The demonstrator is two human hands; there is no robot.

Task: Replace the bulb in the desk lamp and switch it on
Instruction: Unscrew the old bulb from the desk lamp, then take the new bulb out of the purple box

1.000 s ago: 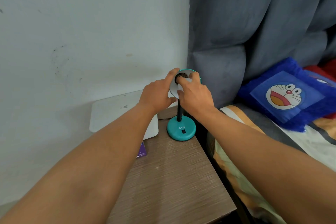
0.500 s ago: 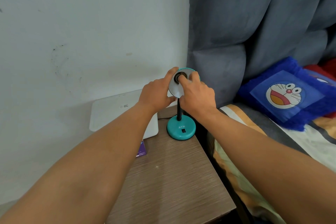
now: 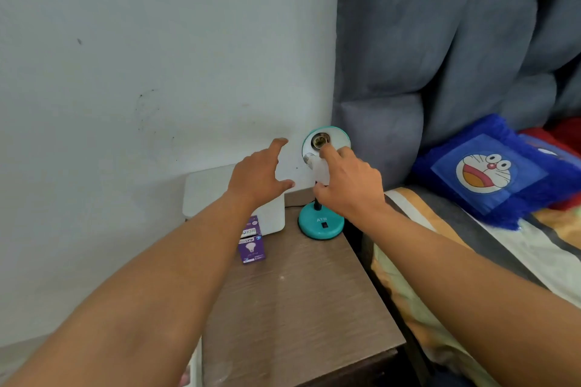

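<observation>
Holding the bulb beside the lamp's bare socket, right hand.

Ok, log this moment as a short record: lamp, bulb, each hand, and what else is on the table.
lamp: teal desk lamp at the table's back right corner, shade facing the camera
socket: empty, bulb out
bulb: white, in the right hand's grip, just below the socket
right hand: closed on the bulb
left hand: open, off the lamp, fingers spread
table: purple bulb box, white flat box against the wall
</observation>
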